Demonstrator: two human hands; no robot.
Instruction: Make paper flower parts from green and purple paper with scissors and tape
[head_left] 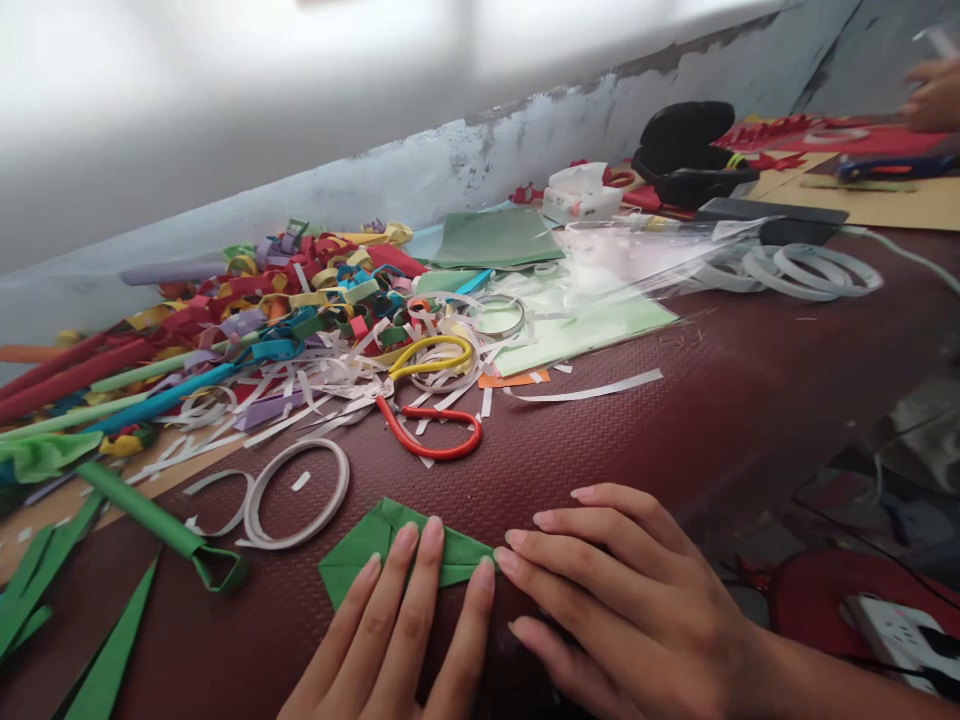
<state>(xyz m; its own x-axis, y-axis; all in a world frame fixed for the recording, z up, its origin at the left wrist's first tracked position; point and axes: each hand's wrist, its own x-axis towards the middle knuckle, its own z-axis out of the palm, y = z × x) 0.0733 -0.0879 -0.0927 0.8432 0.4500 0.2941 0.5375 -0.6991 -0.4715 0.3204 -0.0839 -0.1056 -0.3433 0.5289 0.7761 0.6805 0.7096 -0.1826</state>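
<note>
A folded piece of green paper (360, 560) lies flat on the dark red tabletop (585, 440), its narrow end pointing right. My left hand (409, 630) rests on it with fingers spread, pressing it down. Beside its right tip is my right hand (630, 590), fingers stretched out flat, the index fingertip touching or very near the point. Neither hand grasps anything. Beyond them lie scissors (431, 445) with one red and one yellow handle loop, and a roll of white tape (341, 490). A rolled green paper tube (161, 520) and cut green strips (112, 640) are at left.
Colourful paper chains (247, 290) and white scraps pile up at the back left. Pale green sheets (592, 335), tape rolls (810, 270) and a black case (690, 155) stand farther right. Another person's hand (934, 95) shows at the upper right. A power strip (892, 630) sits below the table edge.
</note>
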